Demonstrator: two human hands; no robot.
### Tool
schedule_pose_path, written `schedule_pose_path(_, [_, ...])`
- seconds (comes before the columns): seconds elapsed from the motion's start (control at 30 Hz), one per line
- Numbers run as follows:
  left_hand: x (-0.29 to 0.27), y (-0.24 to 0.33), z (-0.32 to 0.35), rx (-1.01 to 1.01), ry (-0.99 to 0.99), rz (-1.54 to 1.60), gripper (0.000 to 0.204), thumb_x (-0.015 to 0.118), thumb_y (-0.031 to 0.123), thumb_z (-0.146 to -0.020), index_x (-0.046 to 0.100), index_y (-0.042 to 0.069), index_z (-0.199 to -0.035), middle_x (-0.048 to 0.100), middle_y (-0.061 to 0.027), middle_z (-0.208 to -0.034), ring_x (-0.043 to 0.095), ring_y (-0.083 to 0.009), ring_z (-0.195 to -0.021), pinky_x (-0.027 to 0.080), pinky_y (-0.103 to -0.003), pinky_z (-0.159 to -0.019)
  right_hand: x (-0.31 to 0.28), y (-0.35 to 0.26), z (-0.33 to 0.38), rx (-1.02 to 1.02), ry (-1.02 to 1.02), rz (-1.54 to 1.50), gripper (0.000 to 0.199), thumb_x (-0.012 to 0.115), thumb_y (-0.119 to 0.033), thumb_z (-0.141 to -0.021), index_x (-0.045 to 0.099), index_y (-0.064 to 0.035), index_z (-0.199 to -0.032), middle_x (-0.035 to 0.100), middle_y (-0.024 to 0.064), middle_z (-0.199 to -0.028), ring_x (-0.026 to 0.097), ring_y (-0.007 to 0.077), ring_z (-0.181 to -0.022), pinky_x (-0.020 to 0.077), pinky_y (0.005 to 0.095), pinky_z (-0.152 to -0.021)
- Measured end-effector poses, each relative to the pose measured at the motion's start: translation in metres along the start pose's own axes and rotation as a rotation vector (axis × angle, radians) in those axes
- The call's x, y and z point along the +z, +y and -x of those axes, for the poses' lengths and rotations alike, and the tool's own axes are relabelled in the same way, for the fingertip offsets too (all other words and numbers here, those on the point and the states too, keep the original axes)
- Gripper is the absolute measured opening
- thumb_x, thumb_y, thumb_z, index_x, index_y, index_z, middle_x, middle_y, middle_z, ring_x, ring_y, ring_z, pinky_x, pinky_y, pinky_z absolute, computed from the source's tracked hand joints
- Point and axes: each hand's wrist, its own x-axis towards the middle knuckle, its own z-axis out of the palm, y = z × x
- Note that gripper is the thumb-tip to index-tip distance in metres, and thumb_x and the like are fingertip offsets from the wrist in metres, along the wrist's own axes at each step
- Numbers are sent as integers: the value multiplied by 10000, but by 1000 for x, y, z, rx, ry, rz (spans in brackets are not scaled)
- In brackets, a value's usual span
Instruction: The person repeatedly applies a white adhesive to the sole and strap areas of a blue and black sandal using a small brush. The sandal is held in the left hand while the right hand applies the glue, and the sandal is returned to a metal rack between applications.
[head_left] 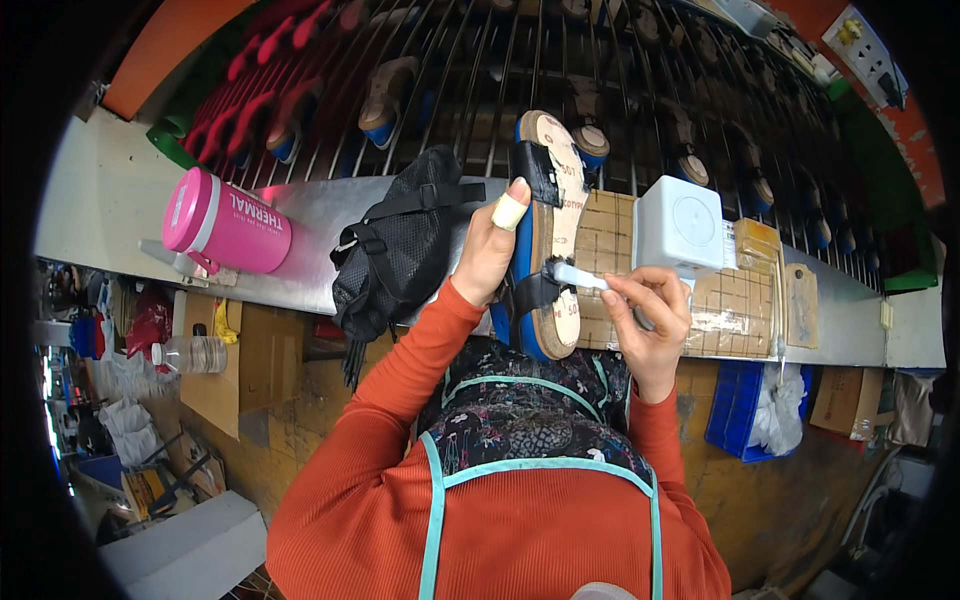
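Observation:
My left hand (487, 245), with pale tape around its thumb, is closed on the side of a shoe on a blue last (557, 235). The shoe's underside faces up: a cream insole board with brown edging, and black straps (538, 293) folded over it. Pinched in my right hand (655, 325) is a slim white applicator (578, 276). Its tip touches the strap end near the lower part of the insole; whether it is a brush or a flat stick I cannot tell. A white square container (680, 228) stands just beyond my right hand.
A conveyor of metal rods (470, 90) carries several lasted shoes beyond the bench. A black mesh bag (400, 240) and a pink thermal jug (230, 220) lie at left. Taped cardboard (735, 310) covers the bench at right; a blue crate (735, 410) sits below.

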Motion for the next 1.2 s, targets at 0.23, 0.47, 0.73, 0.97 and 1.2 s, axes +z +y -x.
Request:
schedule_pose_path(0.23, [1,11,-8,-71,41,-20,653,519,588,-927,629,-46,-1033,632,-44,-934,553,-76,-815,462,-231,-741,-8,2,2,0,-55,-65,199,784,-98,-709,760,-101,-907,615,8,-820,515,131,-724,315,298,-719])
schedule_pose_path(0.47, [11,16,-8,-97,6,22,642,520,572,-934,628,-43,-1085,650,-57,-976,583,-83,-855,478,-237,-780,-6,3,-10,47,69,-98,180,786,-101,-721,756,-92,-898,612,14,-854,512,119,-674,317,292,-733])
schedule_pose_path(0.73, [5,20,-11,-117,-12,-4,634,519,555,-940,618,-44,-1122,657,-77,-1013,601,-92,-878,485,-234,-801,-13,-2,-5,-38,-49,-38,173,783,-96,-716,755,-92,-887,608,9,-821,498,135,-668,311,297,-732])
schedule_pose_path(0.97, [9,21,-12,-140,-18,60,643,521,557,-938,617,-48,-1135,659,-85,-1012,612,-100,-875,494,-240,-802,-19,0,-9,21,-108,-287,178,778,-63,-746,752,-57,-922,604,52,-905,548,101,-683,414,254,-653])
schedule_pose_path(1.2, [1,15,-18,-145,-30,56,669,444,612,-941,559,28,-1245,652,-76,-1092,641,-125,-925,516,-262,-821,-6,-7,5,229,-34,-270,130,753,-39,-776,747,-22,-905,591,66,-902,567,127,-757,455,260,-655])
